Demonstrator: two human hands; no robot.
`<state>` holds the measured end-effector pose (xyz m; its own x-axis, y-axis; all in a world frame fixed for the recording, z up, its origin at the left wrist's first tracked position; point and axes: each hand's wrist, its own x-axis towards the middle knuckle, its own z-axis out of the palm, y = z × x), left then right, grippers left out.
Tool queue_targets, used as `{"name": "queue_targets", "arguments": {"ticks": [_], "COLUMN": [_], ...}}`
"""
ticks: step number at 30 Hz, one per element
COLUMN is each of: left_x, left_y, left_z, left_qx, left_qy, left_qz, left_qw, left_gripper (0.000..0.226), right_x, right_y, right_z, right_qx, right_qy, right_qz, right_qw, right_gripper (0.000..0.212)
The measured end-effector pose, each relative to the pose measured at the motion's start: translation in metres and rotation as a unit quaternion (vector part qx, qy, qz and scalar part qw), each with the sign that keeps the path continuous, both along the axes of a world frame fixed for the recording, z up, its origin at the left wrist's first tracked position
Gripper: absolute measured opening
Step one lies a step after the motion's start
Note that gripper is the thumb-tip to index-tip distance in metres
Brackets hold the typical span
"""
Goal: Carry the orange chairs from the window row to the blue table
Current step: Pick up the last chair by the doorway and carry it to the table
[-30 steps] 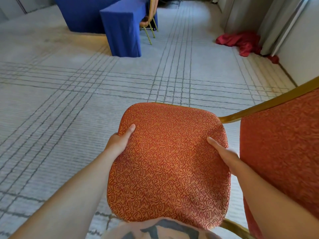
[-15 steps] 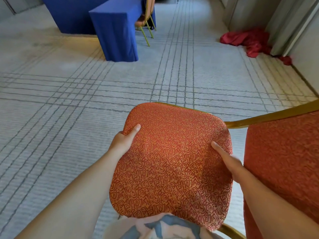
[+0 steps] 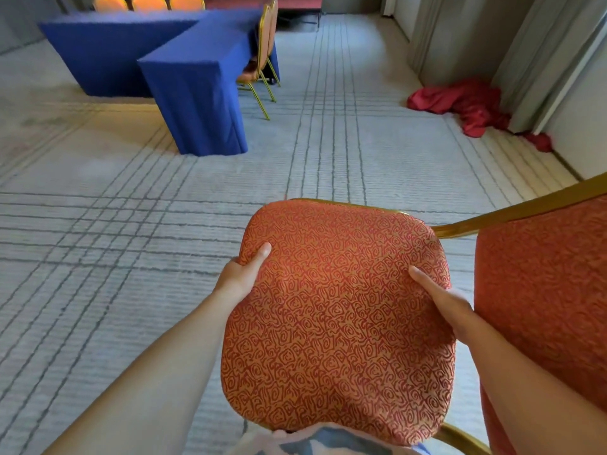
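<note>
I carry an orange patterned chair [image 3: 338, 316] with a gold frame, held off the carpet in front of me, its backrest at my right. My left hand [image 3: 244, 274] grips the seat's left edge, thumb on top. My right hand [image 3: 440, 300] grips the seat's right edge the same way. The blue-draped table [image 3: 193, 83] stands ahead at upper left, in an L shape. Another orange chair [image 3: 261, 60] is tucked at the table's right side, and three more orange chairs [image 3: 144, 2] line its far side.
A heap of red cloth [image 3: 466, 106] lies on the floor at the right by grey curtains [image 3: 460, 37] and the wall. Pale carpet with dark grid lines [image 3: 131, 241] stretches between me and the table.
The view has tilted up and the table looks nearer and more to the centre; chairs behind it have come into sight. Both hands keep the same grip on the seat.
</note>
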<state>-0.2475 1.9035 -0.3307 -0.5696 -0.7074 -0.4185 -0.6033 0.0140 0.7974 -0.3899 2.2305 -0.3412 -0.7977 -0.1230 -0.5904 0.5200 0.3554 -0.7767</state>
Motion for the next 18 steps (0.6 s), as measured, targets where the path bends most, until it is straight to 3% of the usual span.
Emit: {"name": "queue_targets", "arguments": {"ticks": [9, 14, 18], "left_x": [-0.207, -0.278, -0.34], "left_y": [-0.122, -0.183, -0.235], "left_z": [0.008, 0.005, -0.006], "left_qx": [-0.023, -0.008, -0.003], "left_qy": [0.002, -0.018, -0.019], "left_qz": [0.041, 0.071, 0.069], "left_qw": [0.999, 0.997, 0.997], "left_gripper": [0.082, 0.091, 0.081], "right_x": [-0.235, -0.311, -0.369], "right_y": [-0.132, -0.199, -0.253], "right_z": [0.001, -0.004, -0.019], "right_qx": [0.016, 0.013, 0.012], "right_qy": [-0.006, -0.027, -0.041], "right_qz": [0.034, 0.043, 0.036], "right_qw": [0.999, 0.999, 0.998], "right_gripper": [0.113, 0.11, 0.108]}}
